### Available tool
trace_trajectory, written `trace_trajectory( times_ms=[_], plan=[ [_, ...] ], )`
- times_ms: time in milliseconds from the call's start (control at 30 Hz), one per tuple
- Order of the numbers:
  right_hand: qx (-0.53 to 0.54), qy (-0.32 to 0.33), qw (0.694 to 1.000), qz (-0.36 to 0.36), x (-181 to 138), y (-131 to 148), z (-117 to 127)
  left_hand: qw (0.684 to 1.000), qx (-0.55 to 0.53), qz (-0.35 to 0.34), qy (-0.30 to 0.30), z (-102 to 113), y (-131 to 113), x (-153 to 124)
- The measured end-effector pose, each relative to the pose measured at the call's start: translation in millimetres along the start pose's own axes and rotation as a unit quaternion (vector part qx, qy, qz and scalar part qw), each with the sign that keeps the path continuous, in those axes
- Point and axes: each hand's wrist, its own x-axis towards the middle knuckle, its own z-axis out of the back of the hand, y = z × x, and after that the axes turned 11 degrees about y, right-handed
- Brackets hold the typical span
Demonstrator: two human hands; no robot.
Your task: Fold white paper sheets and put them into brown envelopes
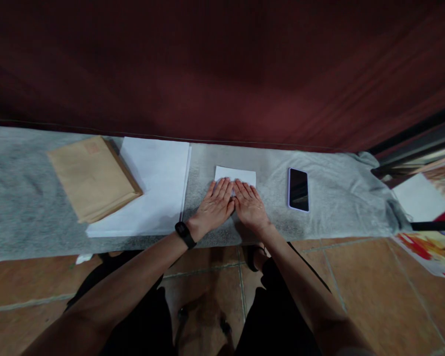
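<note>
A small white sheet of paper (241,174), seemingly folded, lies on the grey cloth in front of me. My left hand (218,202) rests flat on its left part, fingers stretched out. Beside it, my right hand (249,203) lies flat on the right part, and the thumbs almost meet. Both hands cover the paper's near portion, so only its far strip shows. Left of them is a stack of large white paper sheets (159,183). A bundle of brown envelopes (94,175) lies tilted on top of that stack.
A phone (298,190) in a light purple case lies to the right of my hands. The grey cloth (337,198) covers a narrow bench. Behind it hangs a dark red cloth (207,89). A white sheet (421,197) and a colourful printed item (430,249) are at the far right.
</note>
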Motion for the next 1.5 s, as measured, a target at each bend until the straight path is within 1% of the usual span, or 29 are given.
trace_trajectory(
  times_ms=[200,333,467,633,800,933,1033,1100,1167,1300,1400,1500],
  plan=[
    [-0.008,-0.023,0.999,-0.038,0.5,-8.7,-5.0,1.0,-0.005,0.009,-0.011,-1.8,0.7,0.1],
    [-0.011,-0.039,0.997,-0.06,-1.5,-13.8,-8.3,0.999,-0.006,0.032,-0.008,0.6,6.3,0.2],
    [-0.014,-0.036,0.996,-0.082,-3.9,-21.7,-7.7,0.998,-0.004,0.059,-0.004,3.6,16.0,1.7],
    [-0.018,-0.027,0.994,-0.105,-6.3,-32.4,-3.6,0.997,-0.009,0.073,-0.007,5.3,24.9,3.6],
    [-0.02,-0.01,0.991,-0.134,-10.2,-33.8,-0.5,0.996,-0.004,0.092,-0.005,6.0,26.8,4.5],
    [-0.004,-0.025,0.988,-0.15,-8.9,-31.8,5.4,0.995,-0.006,0.101,-0.019,8.8,22.8,5.6],
    [0.016,-0.039,0.99,-0.135,-1.3,-27.4,11.3,0.997,-0.014,0.067,-0.028,10.8,14.8,9.1],
    [0.031,-0.032,0.993,-0.106,6.3,-22.1,13.2,0.999,-0.019,0.032,-0.027,10.9,8.2,13.3],
    [0.044,-0.016,0.996,-0.079,14.7,-15.7,12.8,0.999,-0.022,0.015,-0.02,10.1,2.9,19.1],
    [0.057,0.007,0.997,-0.044,29.3,-6.4,7.9,1.0,-0.015,0.015,0.003,6.2,-0.1,32.1],
    [0.057,0.007,0.997,-0.047,35.7,-5.2,4.7,1.0,-0.003,0.026,0.012,2.6,2.9,38.9],
    [0.045,0.003,0.997,-0.055,38.0,-6.8,2.1,0.999,0.004,0.039,0.003,-0.6,7.6,41.5]
  ],
)
